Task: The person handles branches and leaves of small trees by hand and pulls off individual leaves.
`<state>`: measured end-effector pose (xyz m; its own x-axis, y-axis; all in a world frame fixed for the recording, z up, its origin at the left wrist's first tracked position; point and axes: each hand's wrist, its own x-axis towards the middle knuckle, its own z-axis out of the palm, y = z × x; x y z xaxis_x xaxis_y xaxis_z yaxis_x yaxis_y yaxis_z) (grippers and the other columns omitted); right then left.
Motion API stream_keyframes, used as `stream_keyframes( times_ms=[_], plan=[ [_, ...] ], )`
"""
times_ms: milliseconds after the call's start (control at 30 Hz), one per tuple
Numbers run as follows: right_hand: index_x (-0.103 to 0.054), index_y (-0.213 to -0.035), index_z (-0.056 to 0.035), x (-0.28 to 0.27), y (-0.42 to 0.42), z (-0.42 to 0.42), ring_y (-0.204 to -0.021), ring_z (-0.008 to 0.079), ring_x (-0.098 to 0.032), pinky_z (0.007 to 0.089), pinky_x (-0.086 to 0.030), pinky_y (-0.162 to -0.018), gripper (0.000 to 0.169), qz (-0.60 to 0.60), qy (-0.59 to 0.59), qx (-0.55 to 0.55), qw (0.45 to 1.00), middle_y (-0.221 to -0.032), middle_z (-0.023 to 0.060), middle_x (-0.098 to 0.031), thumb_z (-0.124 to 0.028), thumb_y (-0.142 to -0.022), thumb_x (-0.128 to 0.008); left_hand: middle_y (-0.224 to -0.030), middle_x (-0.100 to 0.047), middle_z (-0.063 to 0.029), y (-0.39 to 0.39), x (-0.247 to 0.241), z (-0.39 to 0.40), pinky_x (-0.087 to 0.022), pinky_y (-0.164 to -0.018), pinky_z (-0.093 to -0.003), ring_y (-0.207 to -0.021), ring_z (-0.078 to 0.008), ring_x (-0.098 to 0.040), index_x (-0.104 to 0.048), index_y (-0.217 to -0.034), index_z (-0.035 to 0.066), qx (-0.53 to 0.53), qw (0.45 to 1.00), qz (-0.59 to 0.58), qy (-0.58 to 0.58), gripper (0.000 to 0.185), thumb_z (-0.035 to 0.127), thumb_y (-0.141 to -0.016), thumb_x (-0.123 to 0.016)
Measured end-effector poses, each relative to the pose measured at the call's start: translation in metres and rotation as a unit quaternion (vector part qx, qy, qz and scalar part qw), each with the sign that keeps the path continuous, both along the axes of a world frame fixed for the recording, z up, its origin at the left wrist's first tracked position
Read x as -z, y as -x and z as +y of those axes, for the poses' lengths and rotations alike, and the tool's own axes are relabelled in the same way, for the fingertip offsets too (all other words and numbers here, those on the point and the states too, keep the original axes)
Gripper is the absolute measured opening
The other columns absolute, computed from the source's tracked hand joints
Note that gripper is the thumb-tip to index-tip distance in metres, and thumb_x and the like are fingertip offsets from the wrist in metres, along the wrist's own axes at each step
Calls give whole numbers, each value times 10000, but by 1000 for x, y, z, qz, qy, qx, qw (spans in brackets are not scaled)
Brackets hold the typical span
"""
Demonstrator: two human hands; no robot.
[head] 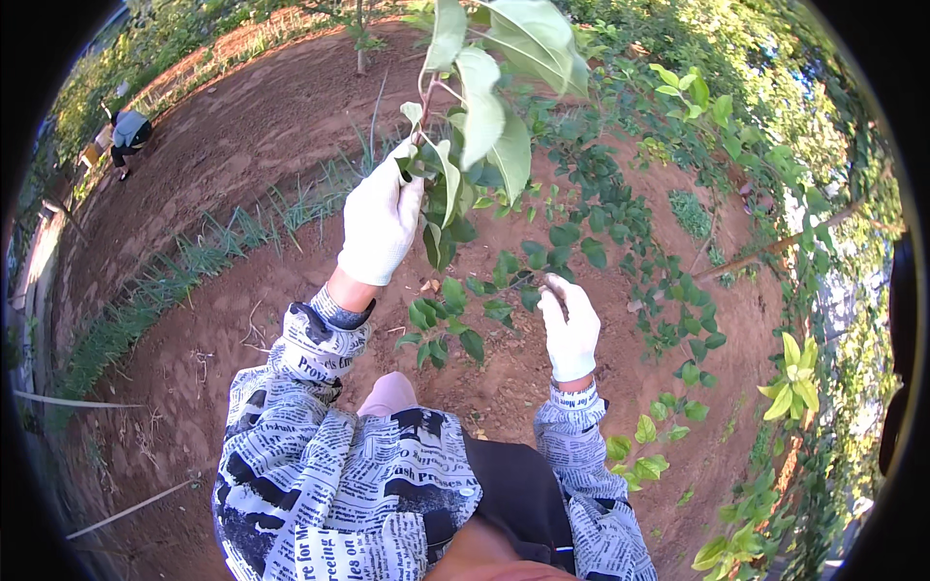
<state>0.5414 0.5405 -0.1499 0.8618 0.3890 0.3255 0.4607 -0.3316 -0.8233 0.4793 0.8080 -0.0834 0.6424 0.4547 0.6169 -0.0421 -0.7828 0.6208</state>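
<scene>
My left hand (381,218), in a white knit glove, is raised and closed around the reddish stem of a leafy shoot (479,109). Its broad leaves, pale on the underside, spread above and to the right of the glove. Lower and to the right is my right hand (570,327), also gloved in white, with darkened fingertips drawn close together. Those fingertips meet the leaves of a low, dark-green leafy branch (501,310); whether they pinch a twig there I cannot tell.
Brown bare soil (290,319) lies around me. A row of green onion-like plants (196,265) curves across the left. More leafy branches (676,290) and a slanting wooden limb (777,250) stand at the right. A person (129,134) crouches at far left.
</scene>
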Motion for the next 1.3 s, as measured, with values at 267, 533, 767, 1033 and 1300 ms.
stream_keyframes(
  times_ms=[267,533,767,1033,1300],
  plan=[
    [-630,-1069,-5,-49,13,-3,-805,154,-629,262,-502,-718,255,-23,-124,3,992,-934,81,-650,-9,-815,-658,-836,-612,-101,-14,11,-50,-502,-595,-357,-683,-266,-625,-513,-1304,115,55,991,21,-120,513,88,-801,-607],
    [-620,-929,36,-70,28,-13,-647,127,-585,248,-472,-580,105,-5,-265,106,958,-792,84,-625,-33,-855,-590,-735,-565,-65,-29,38,-92,-472,-512,-341,-600,-231,-595,-514,-1287,104,51,972,62,-219,512,187,-801,-650],
    [-626,-976,41,-96,47,-31,-681,105,-580,224,-462,-586,132,-55,-328,188,924,-843,72,-627,-11,-878,-555,-767,-601,-55,-23,43,-106,-486,-537,-325,-631,-227,-618,-519,-1285,117,94,962,99,-237,525,155,-781,-659],
    [-585,-1172,-32,-67,6,-48,-789,97,-569,247,-489,-720,347,-49,-152,238,958,-949,43,-639,-80,-838,-666,-742,-551,-39,-19,64,-117,-473,-509,-323,-615,-186,-595,-486,-1289,66,133,945,76,-290,602,227,-747,-693],
    [-600,-1166,-32,-39,-12,-53,-780,95,-559,245,-484,-710,372,-33,-115,224,967,-972,40,-643,-112,-816,-701,-775,-565,-33,-17,79,-126,-483,-530,-326,-637,-197,-600,-487,-1291,104,141,931,133,-310,599,219,-745,-704]
  ],
)
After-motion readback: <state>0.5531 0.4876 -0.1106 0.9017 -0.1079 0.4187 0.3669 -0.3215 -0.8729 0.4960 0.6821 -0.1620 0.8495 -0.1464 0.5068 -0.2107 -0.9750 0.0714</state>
